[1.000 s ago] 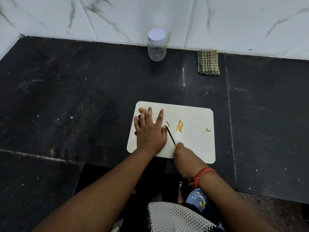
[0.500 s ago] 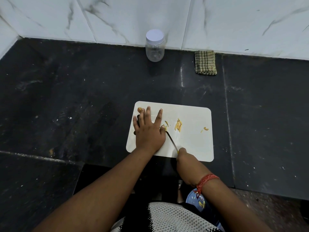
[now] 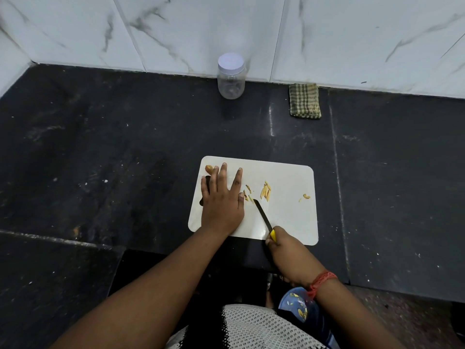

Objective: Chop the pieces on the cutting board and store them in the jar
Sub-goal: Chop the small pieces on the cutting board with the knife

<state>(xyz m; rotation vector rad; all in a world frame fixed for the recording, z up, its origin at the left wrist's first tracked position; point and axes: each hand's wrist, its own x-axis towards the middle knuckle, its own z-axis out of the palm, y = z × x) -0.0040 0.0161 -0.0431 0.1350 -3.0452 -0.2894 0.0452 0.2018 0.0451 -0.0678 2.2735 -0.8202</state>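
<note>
A white cutting board lies on the black counter. My left hand rests flat on its left side, fingers spread, with one whole yellow piece just beyond the fingertips. My right hand grips a yellow-handled knife at the board's near edge, blade tip pointing at the small slivers beside my left thumb. A cluster of chopped strips lies mid-board, a stray bit farther right. The clear jar with a white lid stands shut at the back wall.
A folded checked cloth lies against the marble wall, right of the jar. A blue bowl with yellow scraps sits low under my right wrist. The counter's front edge steps down on the left.
My right hand has drawn the knife back toward me and to the right, away from the slivers. My left hand stays flat on the board.
</note>
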